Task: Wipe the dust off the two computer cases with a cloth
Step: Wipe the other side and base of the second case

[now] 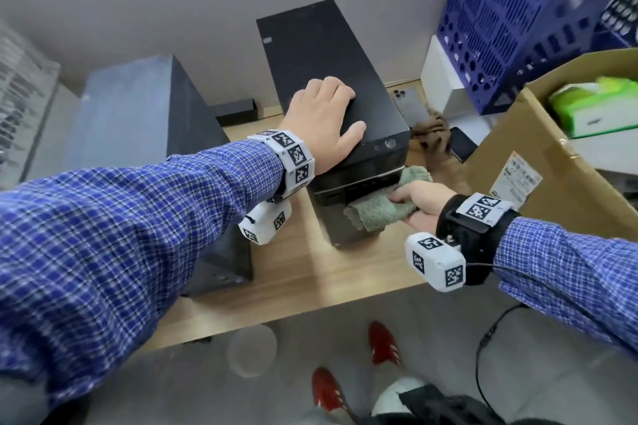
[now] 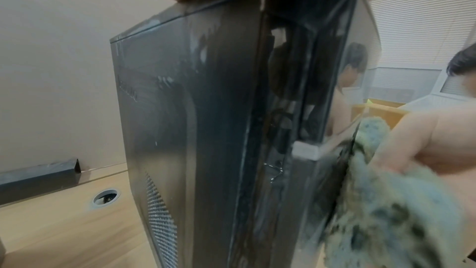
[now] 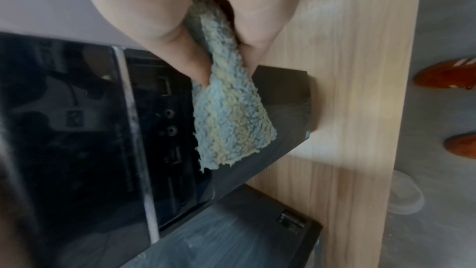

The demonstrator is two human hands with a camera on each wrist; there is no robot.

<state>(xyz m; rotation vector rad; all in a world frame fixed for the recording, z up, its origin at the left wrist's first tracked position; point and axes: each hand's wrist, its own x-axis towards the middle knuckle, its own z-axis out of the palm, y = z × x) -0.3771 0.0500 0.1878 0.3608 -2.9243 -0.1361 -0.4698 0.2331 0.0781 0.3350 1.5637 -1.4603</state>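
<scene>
The right hand (image 1: 419,205) gripped the cloth (image 1: 374,209) against the front panel of the right case (image 1: 321,55) on the desk (image 1: 366,272) — wiping was mid-step. The left hand (image 1: 324,117) lay flat on top, steadying it. The left case (image 1: 138,107) looked dusty — likely next.

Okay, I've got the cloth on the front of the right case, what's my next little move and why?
Probably drag the cloth down the lower front panel of the right case. Your right hand holds it just under the port strip, and your left hand rests on the top, steadying it. The left case looks grey with dust, so it should wait.
</scene>
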